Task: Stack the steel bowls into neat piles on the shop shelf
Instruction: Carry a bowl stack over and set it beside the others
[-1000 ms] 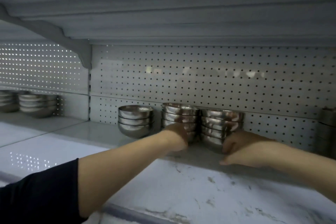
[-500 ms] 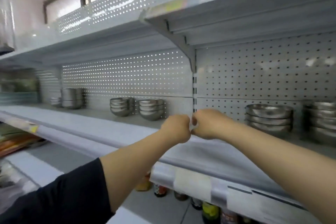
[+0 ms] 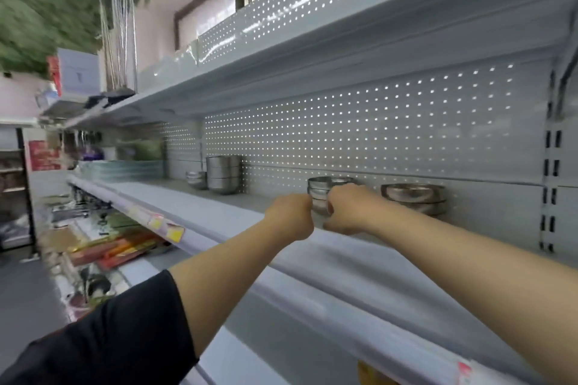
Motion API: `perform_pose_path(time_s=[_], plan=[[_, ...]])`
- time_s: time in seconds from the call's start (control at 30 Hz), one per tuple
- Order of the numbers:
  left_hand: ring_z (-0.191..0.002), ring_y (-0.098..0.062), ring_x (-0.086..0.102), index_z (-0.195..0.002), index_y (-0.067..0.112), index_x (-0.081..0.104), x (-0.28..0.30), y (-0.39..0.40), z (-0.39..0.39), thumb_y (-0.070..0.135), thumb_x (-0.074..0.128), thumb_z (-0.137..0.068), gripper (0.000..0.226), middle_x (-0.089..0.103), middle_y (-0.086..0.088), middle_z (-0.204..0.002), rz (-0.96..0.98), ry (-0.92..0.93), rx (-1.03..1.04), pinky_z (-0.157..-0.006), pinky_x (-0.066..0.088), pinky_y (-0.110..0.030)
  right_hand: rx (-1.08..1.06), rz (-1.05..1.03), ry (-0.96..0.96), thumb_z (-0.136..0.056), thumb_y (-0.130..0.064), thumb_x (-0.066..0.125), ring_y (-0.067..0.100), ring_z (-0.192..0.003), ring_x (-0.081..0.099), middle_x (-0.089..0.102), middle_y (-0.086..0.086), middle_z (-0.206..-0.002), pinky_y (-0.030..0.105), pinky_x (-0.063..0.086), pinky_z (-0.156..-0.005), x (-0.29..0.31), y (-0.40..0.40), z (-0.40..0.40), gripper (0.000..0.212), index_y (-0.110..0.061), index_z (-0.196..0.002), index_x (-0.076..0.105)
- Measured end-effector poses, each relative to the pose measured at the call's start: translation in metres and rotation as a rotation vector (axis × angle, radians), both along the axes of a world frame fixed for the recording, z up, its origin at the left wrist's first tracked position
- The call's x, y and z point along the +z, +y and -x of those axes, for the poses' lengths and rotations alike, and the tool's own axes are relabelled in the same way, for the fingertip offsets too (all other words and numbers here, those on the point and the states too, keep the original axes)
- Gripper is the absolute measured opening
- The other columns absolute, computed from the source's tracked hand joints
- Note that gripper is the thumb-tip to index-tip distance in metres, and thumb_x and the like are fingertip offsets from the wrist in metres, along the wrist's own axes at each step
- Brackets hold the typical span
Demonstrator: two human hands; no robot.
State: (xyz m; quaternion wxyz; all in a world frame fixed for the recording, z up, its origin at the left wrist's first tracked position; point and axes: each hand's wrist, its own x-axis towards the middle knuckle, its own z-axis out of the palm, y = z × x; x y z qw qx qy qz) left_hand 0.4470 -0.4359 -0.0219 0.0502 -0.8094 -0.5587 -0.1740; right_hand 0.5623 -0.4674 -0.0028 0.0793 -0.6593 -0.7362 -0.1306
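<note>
Hands [image 3: 316, 212] hide bowls [image 3: 317, 194] — pile [image 3: 414, 198] beside.

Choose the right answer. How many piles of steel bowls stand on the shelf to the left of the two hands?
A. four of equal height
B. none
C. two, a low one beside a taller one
C: far to the left of the left hand and right hand, a low pile stands beside a taller pile on the shelf.

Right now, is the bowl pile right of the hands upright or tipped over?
Upright: the pile sits level on the shelf, rims up, bowls nested evenly.
</note>
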Motion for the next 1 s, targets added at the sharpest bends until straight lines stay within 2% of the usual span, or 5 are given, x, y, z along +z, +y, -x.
perform_pose_path(time_s=[0.13,0.2,0.3,0.73,1.0], plan=[[-0.109,-0.028,0.055,-0.116,0.007,0.056,-0.001,0.062,0.037,0.001,0.044,-0.083,0.036,0.058,-0.010,-0.120,0.007,-0.009,0.018,-0.088,0.048,-0.034,0.018,0.005,-0.031,-0.084,-0.020,0.057,0.020,-0.064,0.047,0.046,0.000,-0.066,0.026,0.038,-0.054,0.000,0.058,0.031,0.027,-0.016,-0.062,0.040],[-0.109,-0.028,0.055,-0.115,0.007,0.057,-0.004,0.101,0.057,0.002,0.045,-0.083,0.035,0.059,-0.010,-0.120,0.012,-0.014,0.021,-0.089,0.048,-0.033,0.017,0.008,-0.036,-0.085,-0.024,0.057,0.020,-0.073,0.050,0.056,0.003,-0.083,0.026,0.041,-0.060,0.003,0.095,0.048,0.011,-0.014,-0.083,0.055],[-0.108,-0.028,0.057,-0.111,0.008,0.060,-0.003,0.158,0.086,0.004,0.048,-0.084,0.030,0.060,-0.010,-0.117,0.004,-0.027,0.031,-0.083,0.046,-0.031,0.021,0.016,-0.002,-0.086,-0.031,0.058,0.023,-0.091,0.055,0.060,0.004,-0.106,0.030,0.047,-0.073,0.009,0.141,0.072,0.028,-0.014,-0.109,0.058],[-0.090,-0.032,0.056,-0.072,0.013,0.054,-0.016,0.371,0.206,0.003,0.047,-0.077,0.013,0.059,-0.010,-0.091,-0.034,-0.042,-0.144,-0.069,0.046,-0.033,-0.250,0.032,0.109,-0.080,-0.025,0.059,0.025,-0.095,0.059,0.062,0.006,-0.110,0.026,0.049,-0.073,-0.004,0.310,0.180,0.029,-0.013,-0.107,0.062],[-0.106,-0.033,0.055,-0.120,0.009,0.053,0.006,0.493,0.280,0.004,0.047,-0.084,0.037,0.057,-0.016,-0.116,-0.144,-0.472,-0.138,-0.080,0.046,-0.031,-0.368,-0.072,0.785,-0.085,-0.040,0.061,0.023,-0.078,0.060,0.062,0.005,-0.107,0.032,0.054,-0.076,0.006,0.407,0.256,0.038,-0.009,-0.107,0.061]])
